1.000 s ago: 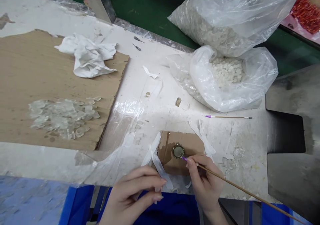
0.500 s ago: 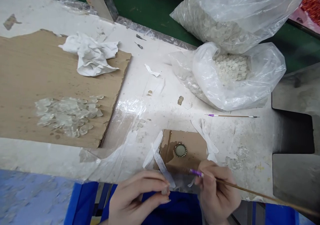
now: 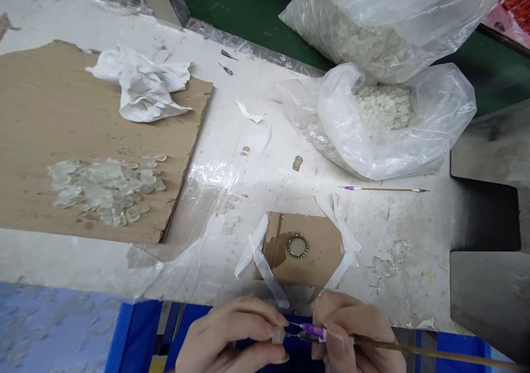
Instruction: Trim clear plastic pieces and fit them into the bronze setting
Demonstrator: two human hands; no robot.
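Observation:
Between the thumb and fingers of my left hand (image 3: 236,334) is a small clear plastic piece (image 3: 278,336). My right hand (image 3: 356,334) is closed round a thin brown stick (image 3: 414,350) with a purple-hubbed needle tip (image 3: 311,329) and a dark tip beside it at its end. The needle points left and reaches up to the clear piece; whether it touches, I cannot tell. Just beyond my hands lies a taped-down cardboard square (image 3: 321,251), stained wet on its left. A metal bottle cap (image 3: 298,246) rests on it, holding a pale fill.
A pile of clear thin pieces (image 3: 107,188) lies on a cardboard sheet (image 3: 33,119) beside a crumpled white cloth (image 3: 143,86). An open plastic bag (image 3: 339,113) of pale pieces stands at the back right. A second needle-tipped stick (image 3: 385,189) lies before it.
My right hand has moved down and left from the cardboard's edge, bringing the needle tip to the clear piece in my left hand. The view has shifted slightly.

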